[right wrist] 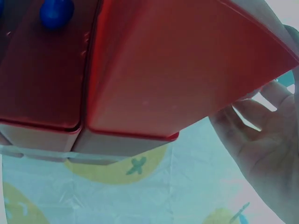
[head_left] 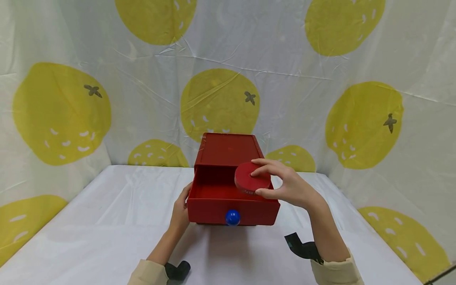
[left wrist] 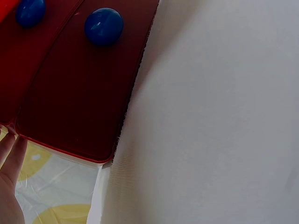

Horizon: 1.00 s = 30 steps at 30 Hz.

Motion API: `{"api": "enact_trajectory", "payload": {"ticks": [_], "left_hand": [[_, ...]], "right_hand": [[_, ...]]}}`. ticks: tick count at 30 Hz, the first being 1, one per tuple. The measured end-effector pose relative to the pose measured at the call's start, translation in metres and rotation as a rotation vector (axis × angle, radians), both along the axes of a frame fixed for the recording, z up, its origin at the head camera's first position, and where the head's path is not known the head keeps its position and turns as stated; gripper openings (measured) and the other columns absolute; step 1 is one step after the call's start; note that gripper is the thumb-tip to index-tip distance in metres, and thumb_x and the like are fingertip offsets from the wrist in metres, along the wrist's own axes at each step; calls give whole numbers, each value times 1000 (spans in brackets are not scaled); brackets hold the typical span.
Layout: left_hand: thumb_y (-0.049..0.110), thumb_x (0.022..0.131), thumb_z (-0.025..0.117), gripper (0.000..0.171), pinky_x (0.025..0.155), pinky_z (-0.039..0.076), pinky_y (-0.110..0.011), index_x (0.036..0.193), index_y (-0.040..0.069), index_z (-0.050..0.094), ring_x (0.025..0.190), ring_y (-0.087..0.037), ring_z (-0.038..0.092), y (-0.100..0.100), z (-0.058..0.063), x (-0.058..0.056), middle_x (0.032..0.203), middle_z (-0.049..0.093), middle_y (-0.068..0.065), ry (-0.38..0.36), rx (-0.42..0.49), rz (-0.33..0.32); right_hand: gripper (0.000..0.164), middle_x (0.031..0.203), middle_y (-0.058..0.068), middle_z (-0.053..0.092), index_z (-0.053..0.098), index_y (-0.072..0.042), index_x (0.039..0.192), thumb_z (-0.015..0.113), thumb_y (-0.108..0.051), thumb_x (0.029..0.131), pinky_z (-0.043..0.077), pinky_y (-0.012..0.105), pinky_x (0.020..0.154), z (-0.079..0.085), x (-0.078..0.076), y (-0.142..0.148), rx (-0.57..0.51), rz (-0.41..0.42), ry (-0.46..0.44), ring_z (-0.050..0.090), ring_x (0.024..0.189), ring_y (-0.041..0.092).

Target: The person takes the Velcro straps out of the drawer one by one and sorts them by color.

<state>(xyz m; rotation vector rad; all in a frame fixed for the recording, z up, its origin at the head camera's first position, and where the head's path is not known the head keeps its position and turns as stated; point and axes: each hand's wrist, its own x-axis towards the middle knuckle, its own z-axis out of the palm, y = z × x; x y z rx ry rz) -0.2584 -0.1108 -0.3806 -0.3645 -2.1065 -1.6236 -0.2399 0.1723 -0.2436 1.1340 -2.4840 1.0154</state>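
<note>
A red drawer unit stands on the white-covered table, its top drawer pulled out toward me. That drawer has a round blue knob on its front. Over the drawer's right part, my right hand pinches a flat round red disc with faint lettering on its edge. The thumb is at its near edge and fingers lie on its face. My left hand touches the unit's left side; in the left wrist view its straight fingers rest against the side. The disc cannot be made out in the right wrist view.
Lower drawers with blue knobs show beneath the pulled-out one, including a lower knob in the left wrist view. A pale curtain printed with yellow fruit hangs behind and beside the white table cover.
</note>
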Motion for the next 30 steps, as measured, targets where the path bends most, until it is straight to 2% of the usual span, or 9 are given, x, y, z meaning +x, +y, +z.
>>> {"api": "enact_trajectory", "payload": {"ticks": [8,12,20,25,30], "left_hand": [[4,91,48,41,90,48,-42,131,8,45,116,-30,51,1,-2,0,130,51,-14,21,11,7],[5,91,48,41,90,47,-44,131,8,45,117,-30,50,1,-3,0,131,51,-14,8,17,2],[6,91,48,42,90,46,-46,133,5,43,117,-32,50,1,0,0,132,49,-18,18,-24,15],[6,91,47,42,90,47,-46,133,6,43,117,-32,50,0,-2,-1,132,49,-17,17,-21,15],[5,91,47,42,91,46,-45,132,5,43,117,-31,50,-1,-2,-1,132,49,-18,11,-1,8]], "right_hand": [[38,136,-1,46,61,-20,110,73,-12,75,50,26,82,-12,1,9,-69,-74,99,40,123,17],[40,134,1,48,62,-18,110,74,-8,74,51,22,77,-16,1,12,-119,-94,163,41,121,15],[41,132,8,49,62,-12,109,74,-2,72,47,12,80,-23,0,23,-181,-127,256,38,122,0],[39,132,10,49,62,-9,108,72,2,72,43,7,84,-27,-1,30,-220,-138,278,39,122,0],[39,131,12,48,62,-7,108,71,5,72,43,7,83,-29,-1,36,-247,-157,267,38,121,-1]]}}
